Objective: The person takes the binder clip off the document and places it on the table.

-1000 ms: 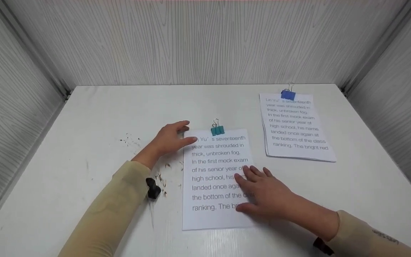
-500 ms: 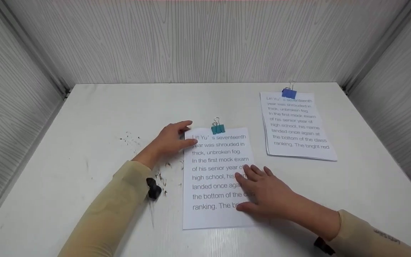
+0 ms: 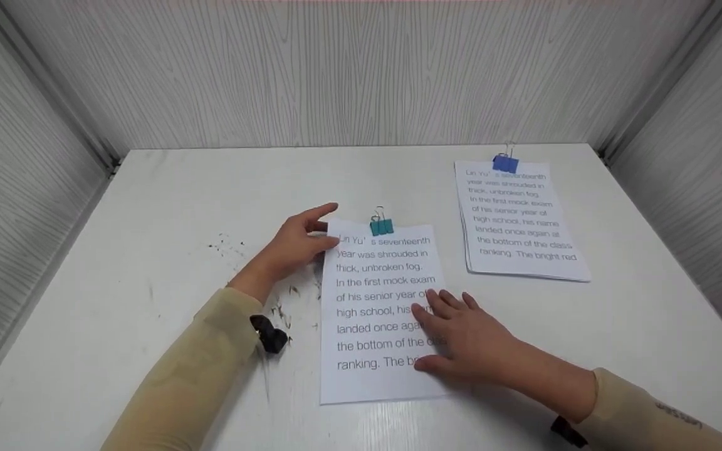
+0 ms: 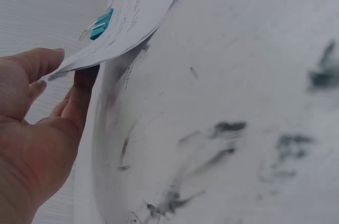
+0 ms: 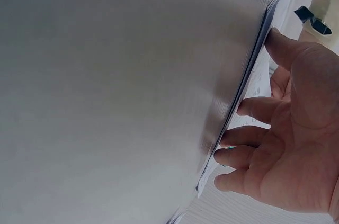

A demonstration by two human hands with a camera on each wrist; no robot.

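A stack of printed sheets [image 3: 376,313] lies before me, with a teal binder clip [image 3: 381,226] on its top edge. My left hand [image 3: 292,244] is at the stack's top left corner. In the left wrist view, that hand [image 4: 42,128] pinches the corner, thumb above and fingers beneath, and the corner is bent up off the table. My right hand [image 3: 470,338] rests on the lower right of the same stack, fingers spread. The right wrist view shows its fingertips [image 5: 233,155] along the stack's side edge.
A second printed stack [image 3: 517,219] with a blue binder clip [image 3: 506,163] lies at the back right. Dark smudges [image 3: 282,316] mark the white table [image 3: 198,188] on the left. Wood-grain panels [image 3: 361,75] enclose the back and sides.
My left hand has shifted slightly up and left, and the stack's top left corner has risen with it. My right hand stays where it was.
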